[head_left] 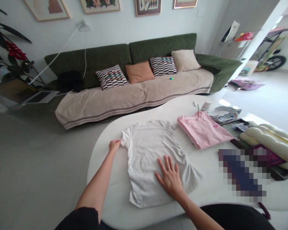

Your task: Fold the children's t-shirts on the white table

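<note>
A light grey T-shirt (148, 150) lies spread flat on the white rounded table (105, 179). My left hand (114, 145) is closed on the tip of the shirt's left sleeve at its far left edge. Fingers spread, my right hand (170, 176) presses flat on the shirt's lower right part. To the right of the grey shirt rests a folded pink T-shirt (204, 129), touched by neither hand.
Papers and packaging (222, 113) lie at the table's far right, beside a cream wavy object (271, 140) and a pixelated patch (244, 174). Behind the table stands a green sofa (139, 54) with several cushions. A laptop (24, 92) and a plant (12, 54) are at the left.
</note>
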A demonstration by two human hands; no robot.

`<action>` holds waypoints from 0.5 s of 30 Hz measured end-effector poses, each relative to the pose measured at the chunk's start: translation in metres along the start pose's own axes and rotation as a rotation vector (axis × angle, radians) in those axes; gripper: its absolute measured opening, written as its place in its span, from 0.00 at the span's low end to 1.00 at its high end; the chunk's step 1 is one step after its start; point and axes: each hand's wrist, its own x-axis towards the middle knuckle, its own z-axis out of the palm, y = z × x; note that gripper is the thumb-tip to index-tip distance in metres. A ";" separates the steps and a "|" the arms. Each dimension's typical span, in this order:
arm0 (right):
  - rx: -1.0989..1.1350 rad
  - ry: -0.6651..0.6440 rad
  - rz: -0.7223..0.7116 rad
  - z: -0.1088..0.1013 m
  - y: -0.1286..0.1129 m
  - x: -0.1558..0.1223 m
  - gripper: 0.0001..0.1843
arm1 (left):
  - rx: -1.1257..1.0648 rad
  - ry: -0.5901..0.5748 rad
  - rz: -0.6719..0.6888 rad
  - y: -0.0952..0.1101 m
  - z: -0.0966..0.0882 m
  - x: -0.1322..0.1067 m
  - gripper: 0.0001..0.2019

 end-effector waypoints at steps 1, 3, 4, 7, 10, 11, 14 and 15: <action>-0.002 0.004 -0.002 0.000 0.000 0.000 0.35 | -0.030 -0.034 0.007 0.000 0.001 0.000 0.07; -0.002 0.004 -0.003 0.000 0.000 0.000 0.35 | -0.092 -0.076 0.041 0.002 0.004 -0.001 0.09; -0.001 -0.001 -0.003 0.000 0.000 0.000 0.35 | -0.121 -0.085 0.066 0.005 0.005 -0.002 0.10; 0.001 -0.015 0.002 0.000 0.000 -0.001 0.35 | -0.181 -0.085 0.165 0.013 0.006 -0.005 0.11; 0.000 -0.010 0.007 0.000 0.000 -0.001 0.35 | -0.178 -0.098 0.262 0.019 0.001 -0.008 0.10; 0.000 -0.008 0.008 0.000 -0.001 -0.001 0.35 | -0.162 -0.112 0.289 0.021 0.000 -0.010 0.10; 0.002 -0.011 0.013 -0.001 -0.001 0.000 0.34 | -0.100 -0.170 0.337 0.023 -0.003 -0.015 0.11; 0.003 -0.013 0.013 -0.002 -0.001 0.000 0.34 | -0.082 -0.186 0.342 0.024 -0.002 -0.016 0.11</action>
